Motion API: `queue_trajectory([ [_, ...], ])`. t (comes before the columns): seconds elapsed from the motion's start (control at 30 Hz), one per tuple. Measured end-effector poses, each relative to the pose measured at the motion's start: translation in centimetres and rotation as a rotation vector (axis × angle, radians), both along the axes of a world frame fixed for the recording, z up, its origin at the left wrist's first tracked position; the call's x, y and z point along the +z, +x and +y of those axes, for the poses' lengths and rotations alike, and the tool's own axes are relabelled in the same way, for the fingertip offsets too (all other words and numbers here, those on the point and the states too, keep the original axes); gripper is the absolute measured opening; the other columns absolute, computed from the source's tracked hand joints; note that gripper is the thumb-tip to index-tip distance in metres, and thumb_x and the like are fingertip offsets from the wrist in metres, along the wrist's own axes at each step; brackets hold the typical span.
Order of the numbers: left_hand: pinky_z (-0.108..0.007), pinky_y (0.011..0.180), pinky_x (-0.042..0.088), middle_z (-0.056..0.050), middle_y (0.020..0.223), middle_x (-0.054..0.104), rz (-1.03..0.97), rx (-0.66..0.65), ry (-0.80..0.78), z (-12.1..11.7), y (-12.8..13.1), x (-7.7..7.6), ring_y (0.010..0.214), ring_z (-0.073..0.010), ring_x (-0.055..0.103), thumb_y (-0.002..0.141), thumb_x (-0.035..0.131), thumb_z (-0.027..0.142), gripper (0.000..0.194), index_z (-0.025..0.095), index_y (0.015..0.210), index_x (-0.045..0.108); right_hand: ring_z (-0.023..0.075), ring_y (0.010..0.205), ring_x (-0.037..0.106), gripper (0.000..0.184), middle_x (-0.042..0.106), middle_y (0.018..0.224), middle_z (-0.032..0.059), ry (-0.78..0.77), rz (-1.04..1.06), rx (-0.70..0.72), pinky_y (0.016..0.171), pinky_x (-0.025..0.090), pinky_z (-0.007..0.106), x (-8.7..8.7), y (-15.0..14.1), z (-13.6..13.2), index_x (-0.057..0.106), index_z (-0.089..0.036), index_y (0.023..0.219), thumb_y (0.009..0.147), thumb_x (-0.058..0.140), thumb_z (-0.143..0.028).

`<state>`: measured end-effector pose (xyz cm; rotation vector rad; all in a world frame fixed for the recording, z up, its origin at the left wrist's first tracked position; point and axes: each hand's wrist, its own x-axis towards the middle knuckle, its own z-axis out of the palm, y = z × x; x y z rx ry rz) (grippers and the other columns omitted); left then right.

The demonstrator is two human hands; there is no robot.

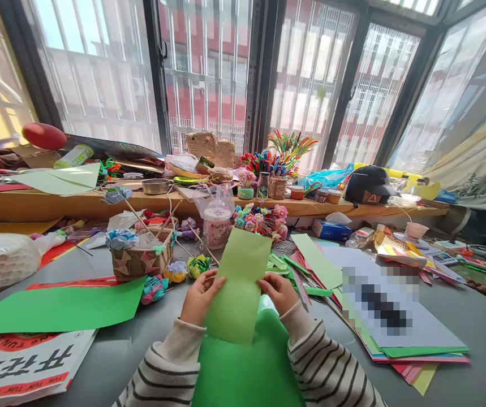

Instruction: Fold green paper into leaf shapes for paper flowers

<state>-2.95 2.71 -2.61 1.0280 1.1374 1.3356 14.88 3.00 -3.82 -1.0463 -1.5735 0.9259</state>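
A rectangular sheet of light green paper (239, 282) is held up in front of me, tilted a little. My left hand (202, 297) pinches its left edge between thumb and fingers. On the opposite edge, my right hand (277, 289) grips the same sheet with thumb and fingertips. Below the paper a shiny green surface (246, 376) covers the space between my striped sleeves. Just past my right hand lie folded green paper strips (283, 265). Paper flowers (175, 272) sit beyond my left hand.
A cardboard basket (143, 260) with paper flowers stands at the left. Nearby lie a large green sheet (64, 308) and a printed white bag (26, 367). On the right is a stack of coloured paper (421, 328). A cluttered wooden sill (77, 202) runs below the windows.
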Motion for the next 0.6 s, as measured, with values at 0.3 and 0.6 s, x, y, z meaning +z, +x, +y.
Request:
queue_trajectory([
  [0.3, -0.024, 0.063, 0.046, -0.004, 0.077, 0.063, 0.123, 0.027, 0.001, -0.5, -0.1, 0.5, 0.071, -0.0170, 0.058, 0.055, 0.060, 0.036, 0.031, 0.013, 0.076, 0.055, 0.0126, 0.057, 0.051, 0.026, 0.055, 0.061, 0.0014, -0.091, -0.026, 0.113, 0.055, 0.042, 0.025, 0.7, 0.1, -0.6, 0.052, -0.015, 0.066, 0.061, 0.053, -0.040],
  [0.6, -0.044, 0.088, 0.027, -0.015, 0.120, 0.037, 0.919, 0.509, 0.646, -0.8, -0.3, 1.1, 0.110, -0.0277, 0.033, 0.061, 0.056, 0.035, 0.063, 0.018, 0.115, 0.029, 0.0123, 0.057, 0.049, 0.019, 0.055, 0.063, 0.0020, 0.003, -0.211, 0.025, 0.053, 0.040, 0.024, 0.5, 1.3, 0.2, 0.054, -0.016, 0.071, 0.070, 0.046, -0.032],
])
